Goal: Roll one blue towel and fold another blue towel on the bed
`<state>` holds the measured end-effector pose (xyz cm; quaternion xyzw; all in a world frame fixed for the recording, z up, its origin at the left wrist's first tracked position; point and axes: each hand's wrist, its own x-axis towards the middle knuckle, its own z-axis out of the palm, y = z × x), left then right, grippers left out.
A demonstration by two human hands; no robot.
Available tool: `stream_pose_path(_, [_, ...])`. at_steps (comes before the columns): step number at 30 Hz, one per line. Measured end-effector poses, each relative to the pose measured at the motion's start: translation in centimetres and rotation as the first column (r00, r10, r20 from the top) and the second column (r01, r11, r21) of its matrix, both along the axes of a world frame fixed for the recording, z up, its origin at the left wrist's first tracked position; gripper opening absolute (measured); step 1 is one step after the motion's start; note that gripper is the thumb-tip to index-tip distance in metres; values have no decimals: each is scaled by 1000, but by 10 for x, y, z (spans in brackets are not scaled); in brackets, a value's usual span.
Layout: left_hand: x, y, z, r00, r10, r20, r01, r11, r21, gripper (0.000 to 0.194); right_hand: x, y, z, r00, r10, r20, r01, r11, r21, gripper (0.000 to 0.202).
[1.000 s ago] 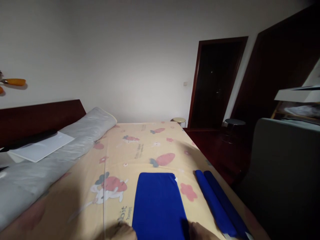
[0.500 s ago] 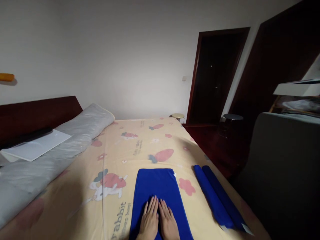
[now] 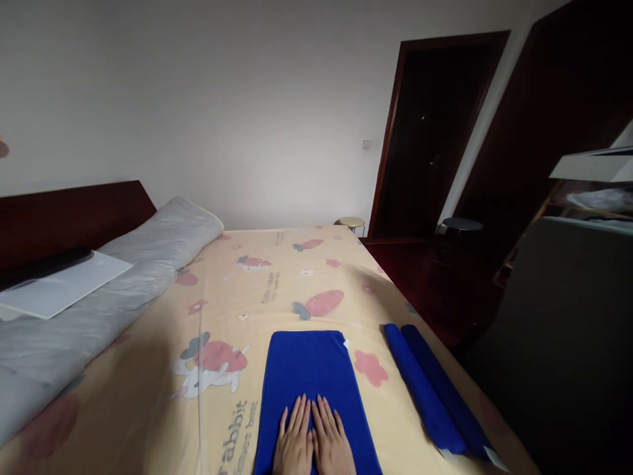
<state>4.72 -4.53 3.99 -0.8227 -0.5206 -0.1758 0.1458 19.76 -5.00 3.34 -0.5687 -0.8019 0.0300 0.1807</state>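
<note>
A blue cloth (image 3: 309, 363) lies flat on the bed, long side running away from me, with a small white tag at its far right corner. My left hand (image 3: 293, 439) rests palm down on its near part, fingers stretched out. Right beside it, my right hand (image 3: 332, 439) lies flat on the same cloth, fingers pointing forward. The thumbs are close together. To the right lie two rolled blue cloths, a brighter roll (image 3: 422, 389) and a darker roll (image 3: 448, 389), side by side with white tags at their near ends.
The bed has a yellow patterned sheet (image 3: 277, 297). On the left, a grey quilt (image 3: 148, 264) runs along the dark headboard (image 3: 74, 211), with a white board (image 3: 69, 284) on it. A dark chair back (image 3: 564, 330) stands at the right. Two stools are near the door (image 3: 440, 132).
Both hands have shifted slightly toward me on the cloth and the fingers have spread a little. The camera view has moved slightly. The rolls stay in place.
</note>
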Motion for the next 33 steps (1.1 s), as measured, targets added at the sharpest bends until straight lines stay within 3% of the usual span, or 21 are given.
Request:
stream_pose_path(9, [-6,0,12,1000,-7,5,8,994,-106,61,6,2,8,1000,-23,-6,23,999,-23,53])
stream_pose_path(14, [-54,2,25,995,94,-19,-96,985,-144,58,44,-1,11,986,-162,-22,162,986,-25,60])
stream_pose_path(18, [-98,0,17,987,157,-39,-159,983,-89,59,81,-6,0,976,-216,-39,216,976,2,60])
stream_pose_path(21, [-111,-2,10,990,123,-64,-126,991,-49,61,92,-6,-9,975,-218,-40,219,975,43,60])
stream_pose_path(25, [-99,2,20,993,100,-55,-103,994,-42,63,82,1,-10,974,-224,-34,226,968,109,62])
stream_pose_path(29, [-62,14,37,999,20,-49,-22,999,-45,64,49,16,1,982,-179,-56,185,973,139,61])
stream_pose_path(33, [-21,33,29,1000,-24,-11,24,1000,-1,68,14,36,4,992,-110,-69,116,988,98,58])
